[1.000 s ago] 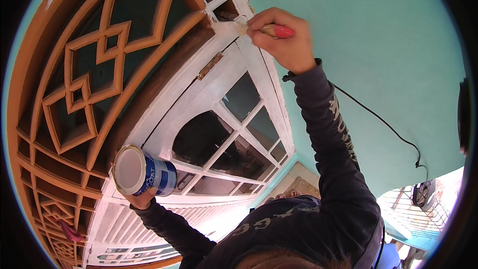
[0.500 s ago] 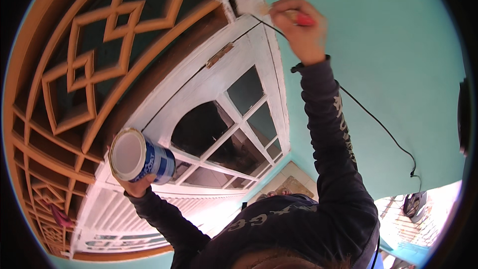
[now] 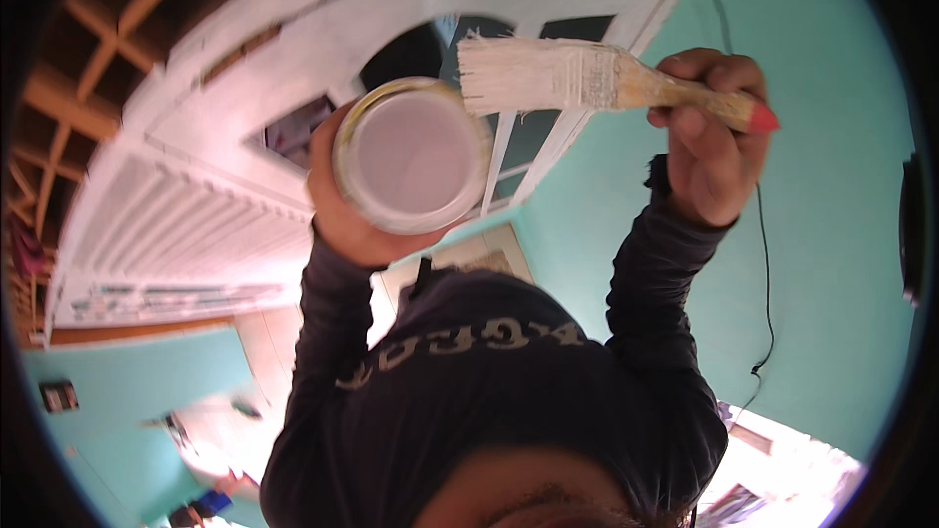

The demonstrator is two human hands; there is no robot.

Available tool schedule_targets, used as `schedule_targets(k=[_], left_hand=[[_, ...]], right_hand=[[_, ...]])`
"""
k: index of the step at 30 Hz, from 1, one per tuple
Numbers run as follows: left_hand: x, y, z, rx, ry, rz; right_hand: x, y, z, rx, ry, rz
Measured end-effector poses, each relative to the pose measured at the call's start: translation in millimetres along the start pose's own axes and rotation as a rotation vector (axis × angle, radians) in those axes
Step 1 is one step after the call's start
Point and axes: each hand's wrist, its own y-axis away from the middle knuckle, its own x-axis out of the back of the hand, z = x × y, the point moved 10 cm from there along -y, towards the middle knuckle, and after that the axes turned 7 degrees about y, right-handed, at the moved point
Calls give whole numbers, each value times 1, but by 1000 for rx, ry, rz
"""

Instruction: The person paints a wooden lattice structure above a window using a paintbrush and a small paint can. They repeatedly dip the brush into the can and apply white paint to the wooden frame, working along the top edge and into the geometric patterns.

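Observation:
My left hand (image 3: 342, 220) is closed around a round paint can (image 3: 411, 158), whose open mouth faces me with pale paint inside. Closed on the wooden handle of a wide paintbrush (image 3: 548, 75) is my right hand (image 3: 719, 137); the handle ends in a red tip. White paint coats the bristles and the metal band. The bristle end points left, close to the can's right rim; whether they touch I cannot tell. Behind both hands stands a white-painted door (image 3: 225, 166) with glass panes and a slatted lower panel.
A turquoise wall (image 3: 831, 186) fills the right side, with a thin black cable (image 3: 766, 284) hanging down it. Brown wooden lattice (image 3: 98, 34) is at the far left. Small objects (image 3: 201, 506) lie at the lower left.
My right hand has brought the brush down from the upper frame beside the wall to the can. My left hand and the can now appear farther right, and the view has turned.

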Motion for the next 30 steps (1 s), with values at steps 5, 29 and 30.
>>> schedule_targets(k=[5, 29, 30], left_hand=[[-10, 21, -20, 15, -132, -2], [41, 44, -59, -16, -132, 222], [42, 44, -59, -3, -135, 224]], right_hand=[[-84, 10, -2, 45, 327, -434], [-204, 6, 85, -17, 843, -806], [-207, 7, 89, -6, 800, -804]])
